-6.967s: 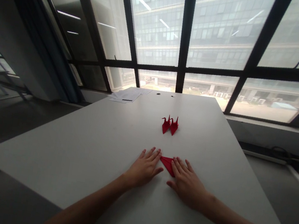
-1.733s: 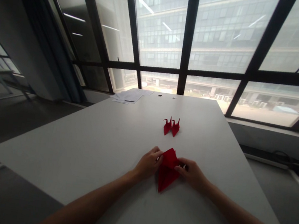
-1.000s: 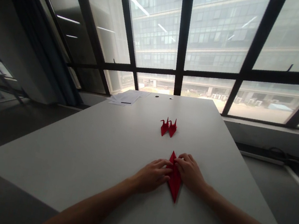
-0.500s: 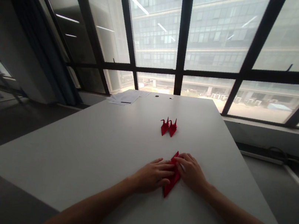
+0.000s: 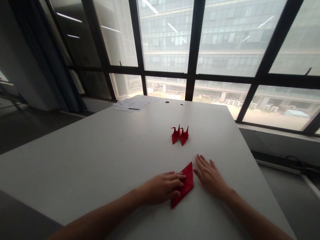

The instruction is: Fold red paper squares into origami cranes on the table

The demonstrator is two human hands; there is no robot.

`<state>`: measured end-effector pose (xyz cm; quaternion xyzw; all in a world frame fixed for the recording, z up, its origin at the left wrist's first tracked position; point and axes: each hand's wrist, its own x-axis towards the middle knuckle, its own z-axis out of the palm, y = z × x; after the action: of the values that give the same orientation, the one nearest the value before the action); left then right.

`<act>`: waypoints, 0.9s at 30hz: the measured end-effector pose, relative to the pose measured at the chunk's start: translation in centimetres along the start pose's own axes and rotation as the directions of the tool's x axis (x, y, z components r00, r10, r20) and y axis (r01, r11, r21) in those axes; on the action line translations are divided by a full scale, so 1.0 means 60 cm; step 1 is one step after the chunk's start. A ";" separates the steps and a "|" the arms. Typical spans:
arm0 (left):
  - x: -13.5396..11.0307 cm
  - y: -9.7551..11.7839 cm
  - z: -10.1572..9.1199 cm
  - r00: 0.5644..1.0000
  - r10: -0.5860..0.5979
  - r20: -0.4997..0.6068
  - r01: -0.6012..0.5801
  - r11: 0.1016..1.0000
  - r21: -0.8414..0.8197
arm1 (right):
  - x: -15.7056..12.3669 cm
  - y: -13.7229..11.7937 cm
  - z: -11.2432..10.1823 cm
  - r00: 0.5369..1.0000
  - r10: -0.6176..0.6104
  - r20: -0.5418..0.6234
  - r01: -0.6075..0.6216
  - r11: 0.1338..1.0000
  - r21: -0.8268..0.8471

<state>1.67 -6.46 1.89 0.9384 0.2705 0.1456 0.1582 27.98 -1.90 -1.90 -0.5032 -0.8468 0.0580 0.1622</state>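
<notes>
A folded piece of red origami paper (image 5: 188, 182), pointed at both ends, lies flat on the white table. My left hand (image 5: 165, 188) rests on its left side with fingers stretched out, covering part of it. To the right of the paper, my right hand (image 5: 209, 175) lies apart from it, fingers extended and holding nothing. Farther up the table stand two red paper cranes, a left crane (image 5: 175, 136) and a right crane (image 5: 184, 137), side by side.
The white table (image 5: 82, 156) reaches toward the windows. White paper sheets (image 5: 134, 103) with a dark pen (image 5: 134, 109) lie at its far left. A small dark round spot (image 5: 167, 102) shows near the far edge. A blue curtain (image 5: 52, 55) hangs at left.
My right hand has come off the red paper and moved right, its fingers now straight. More of the paper shows and it looks wider. My left hand stays on it.
</notes>
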 end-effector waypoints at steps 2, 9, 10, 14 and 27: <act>0.001 0.001 -0.002 1.000 -0.007 0.006 0.007 1.000 0.000 | -0.002 -0.012 -0.005 0.997 -0.016 -0.076 0.017 1.000 0.011; 0.008 -0.013 0.011 0.982 -0.116 -0.150 0.118 0.993 0.003 | -0.015 -0.057 0.002 0.972 -0.217 0.088 0.208 0.972 0.108; 0.009 -0.014 0.015 0.973 -0.142 -0.180 0.146 0.989 0.009 | -0.015 -0.058 0.005 0.973 -0.207 0.106 0.195 0.974 0.111; 0.008 -0.016 0.033 0.978 -0.175 -0.113 0.185 0.978 0.091 | -0.016 -0.056 0.011 0.974 -0.196 0.113 0.185 0.977 0.103; -0.020 -0.027 0.037 0.971 -0.234 0.050 0.216 0.945 0.246 | -0.016 -0.034 0.010 0.989 -0.086 0.123 0.086 0.996 0.010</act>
<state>0.77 -6.32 -0.97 0.9185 0.3851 0.0563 0.0703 26.51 -3.70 -2.17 -0.4614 -0.8759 0.0838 0.1133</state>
